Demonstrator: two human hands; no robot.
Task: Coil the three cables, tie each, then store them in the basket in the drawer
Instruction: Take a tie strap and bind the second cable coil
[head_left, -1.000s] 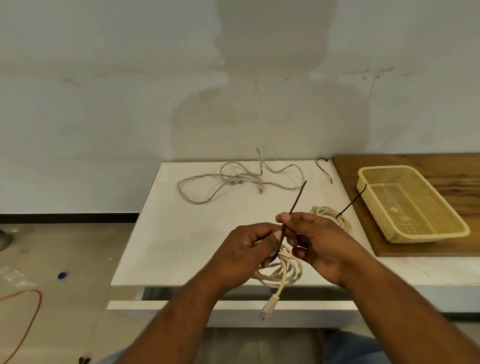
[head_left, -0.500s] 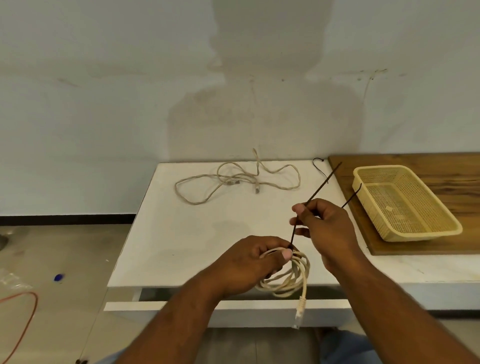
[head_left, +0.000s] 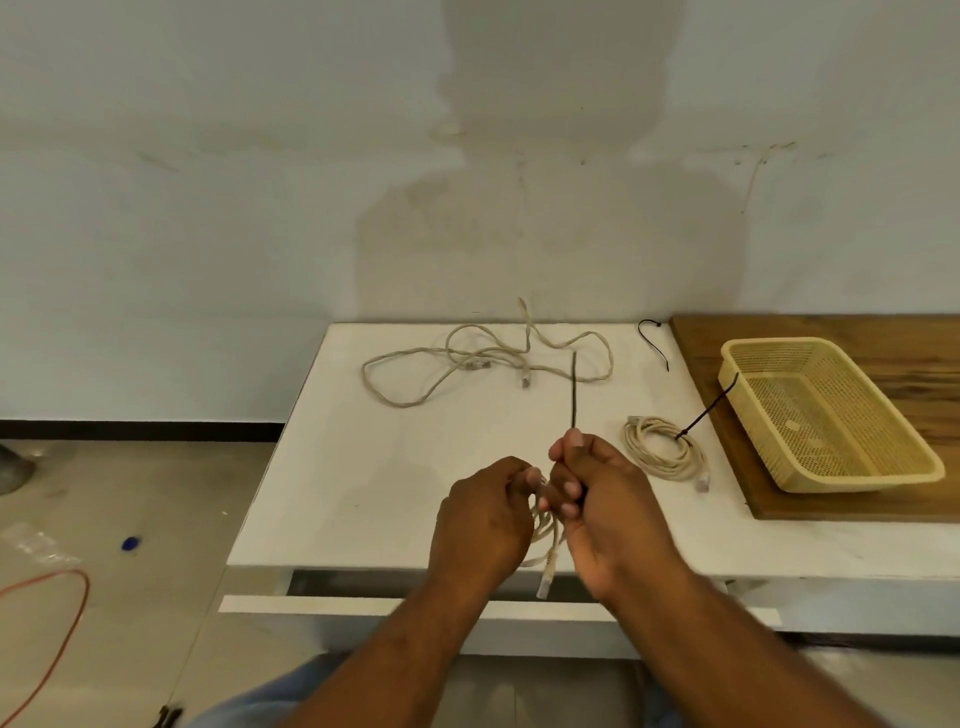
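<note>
White table (head_left: 363, 467) against pale wall (head_left: 208, 208); drawer (head_left: 322, 605) seemingly ajar.

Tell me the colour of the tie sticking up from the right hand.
Black; the tie shows best in the head view, against the white tabletop.

Two forearms showed at the bottom of the view, the left forearm (head_left: 363, 654) and the right forearm (head_left: 753, 639). Both were bare from the frame edge up to the wrist. The left hand (head_left: 483, 525) and the right hand (head_left: 608, 509) were bare too. Short, trimmed fingernails (head_left: 574, 439) showed on the right hand's thumb and fingers. Low between the arms lay a patch of light blue cloth (head_left: 260, 699), smooth and softly folded, part of the person's clothing. Which garment it belonged to could not be told.
</note>
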